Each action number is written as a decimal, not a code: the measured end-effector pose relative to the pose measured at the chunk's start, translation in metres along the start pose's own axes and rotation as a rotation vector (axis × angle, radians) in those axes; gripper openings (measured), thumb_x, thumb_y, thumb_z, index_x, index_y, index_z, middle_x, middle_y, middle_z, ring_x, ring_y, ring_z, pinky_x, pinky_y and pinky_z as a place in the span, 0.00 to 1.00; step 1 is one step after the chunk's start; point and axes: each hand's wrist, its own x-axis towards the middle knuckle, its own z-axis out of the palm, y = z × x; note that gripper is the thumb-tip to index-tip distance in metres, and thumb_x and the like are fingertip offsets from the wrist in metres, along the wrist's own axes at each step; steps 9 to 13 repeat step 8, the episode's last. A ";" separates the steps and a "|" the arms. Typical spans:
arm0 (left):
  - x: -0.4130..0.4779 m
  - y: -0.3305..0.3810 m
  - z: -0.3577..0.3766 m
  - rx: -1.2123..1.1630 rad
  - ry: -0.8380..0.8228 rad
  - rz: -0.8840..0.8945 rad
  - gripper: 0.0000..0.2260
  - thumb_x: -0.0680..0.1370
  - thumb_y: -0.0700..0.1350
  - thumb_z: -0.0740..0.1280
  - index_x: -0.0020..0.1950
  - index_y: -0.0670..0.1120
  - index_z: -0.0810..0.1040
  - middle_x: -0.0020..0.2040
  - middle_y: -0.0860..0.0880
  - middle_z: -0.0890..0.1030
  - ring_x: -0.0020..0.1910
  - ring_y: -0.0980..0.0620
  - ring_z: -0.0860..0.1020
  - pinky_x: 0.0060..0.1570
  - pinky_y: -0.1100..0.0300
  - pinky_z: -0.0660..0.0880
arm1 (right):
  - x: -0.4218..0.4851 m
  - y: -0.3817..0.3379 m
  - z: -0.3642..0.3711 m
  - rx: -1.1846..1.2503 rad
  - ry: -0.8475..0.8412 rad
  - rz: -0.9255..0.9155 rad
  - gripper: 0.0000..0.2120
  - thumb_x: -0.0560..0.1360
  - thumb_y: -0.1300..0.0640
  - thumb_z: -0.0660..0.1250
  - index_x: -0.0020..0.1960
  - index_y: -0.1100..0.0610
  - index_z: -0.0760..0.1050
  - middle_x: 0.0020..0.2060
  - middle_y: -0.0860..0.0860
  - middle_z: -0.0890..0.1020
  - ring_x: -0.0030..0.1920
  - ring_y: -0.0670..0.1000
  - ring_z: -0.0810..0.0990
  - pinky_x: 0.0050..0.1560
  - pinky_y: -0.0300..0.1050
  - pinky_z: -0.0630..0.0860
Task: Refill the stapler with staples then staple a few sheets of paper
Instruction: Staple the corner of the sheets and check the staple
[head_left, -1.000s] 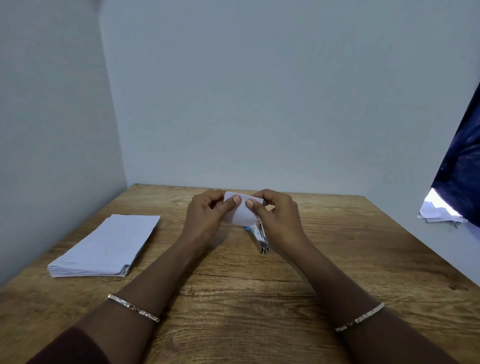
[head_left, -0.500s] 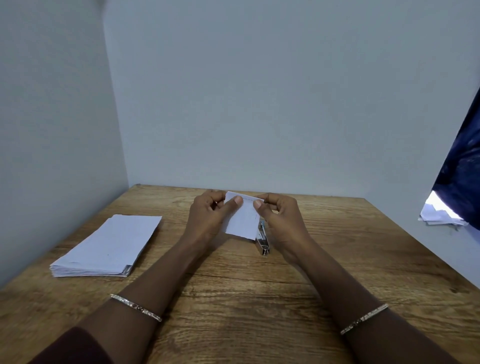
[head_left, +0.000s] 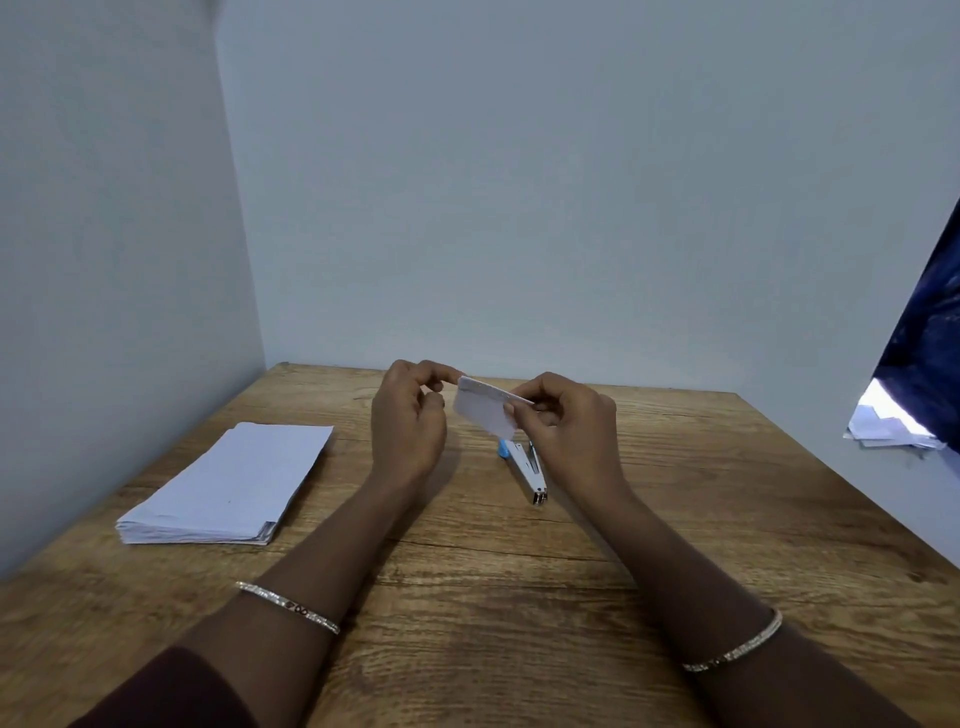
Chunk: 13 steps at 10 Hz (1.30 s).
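Observation:
A small white box (head_left: 485, 410) is held above the table, tilted, with my right hand (head_left: 569, 423) pinching its right end. My left hand (head_left: 410, 415) is curled beside it. The index fingertip meets the box's upper left corner, but I cannot tell if it grips. Below the box a silver stapler (head_left: 527, 470) with a blue end lies flat on the wooden table (head_left: 519, 597), partly hidden by my right hand. A stack of white paper sheets (head_left: 234, 483) lies at the left of the table.
Pale walls close the table in at the left and back. At the right edge a dark blue cloth (head_left: 930, 338) hangs over some loose white papers (head_left: 888, 431) beyond the table.
The white box has turned from facing me to nearly edge-on. My left hand has slid left, off its face to its corner, while my right hand keeps hold.

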 end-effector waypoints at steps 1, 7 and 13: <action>0.001 -0.005 -0.005 0.051 0.156 -0.014 0.16 0.73 0.33 0.58 0.45 0.50 0.82 0.44 0.50 0.77 0.46 0.55 0.76 0.43 0.63 0.70 | -0.006 -0.001 0.009 -0.039 -0.044 -0.104 0.02 0.74 0.64 0.74 0.45 0.58 0.84 0.39 0.48 0.87 0.42 0.45 0.85 0.46 0.41 0.83; -0.004 -0.014 -0.011 0.217 0.159 -0.044 0.14 0.75 0.35 0.59 0.41 0.51 0.81 0.44 0.53 0.81 0.47 0.47 0.77 0.40 0.56 0.69 | -0.027 -0.020 0.011 -0.501 -0.652 -0.204 0.20 0.75 0.56 0.64 0.65 0.54 0.81 0.55 0.54 0.86 0.56 0.55 0.81 0.54 0.45 0.73; -0.009 -0.008 -0.014 0.235 0.127 -0.031 0.14 0.74 0.35 0.60 0.41 0.51 0.80 0.43 0.53 0.81 0.47 0.47 0.77 0.40 0.58 0.66 | -0.029 -0.022 0.004 -0.422 -0.552 -0.125 0.21 0.75 0.60 0.62 0.67 0.56 0.79 0.57 0.55 0.86 0.57 0.56 0.82 0.58 0.47 0.76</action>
